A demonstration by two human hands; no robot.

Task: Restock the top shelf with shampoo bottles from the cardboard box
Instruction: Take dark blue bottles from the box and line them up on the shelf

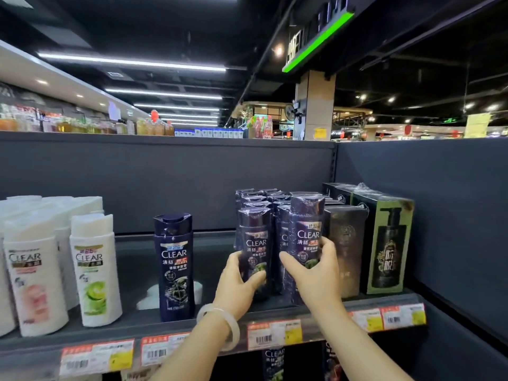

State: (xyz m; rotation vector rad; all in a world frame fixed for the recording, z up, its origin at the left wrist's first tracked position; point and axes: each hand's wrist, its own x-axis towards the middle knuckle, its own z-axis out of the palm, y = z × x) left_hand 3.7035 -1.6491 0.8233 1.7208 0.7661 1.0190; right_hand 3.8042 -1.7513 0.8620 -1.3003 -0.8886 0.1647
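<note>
On the top shelf (137, 325) stands a cluster of dark purple, plastic-wrapped CLEAR shampoo bottles. My left hand (237, 284) grips the front left bottle (254, 237) of that cluster near its base. My right hand (313, 276) wraps around the front right bottle (306, 226), which stands slightly higher and closer to me than its neighbours. Several more purple bottles (258, 199) are lined up behind these two. A white bangle sits on my left wrist. The cardboard box is out of view.
A single dark blue CLEAR bottle (176, 265) stands alone to the left, with white CLEAR bottles (94, 270) further left. Dark boxed products (384, 243) stand to the right against the grey side panel. Price tags (272, 335) line the shelf edge.
</note>
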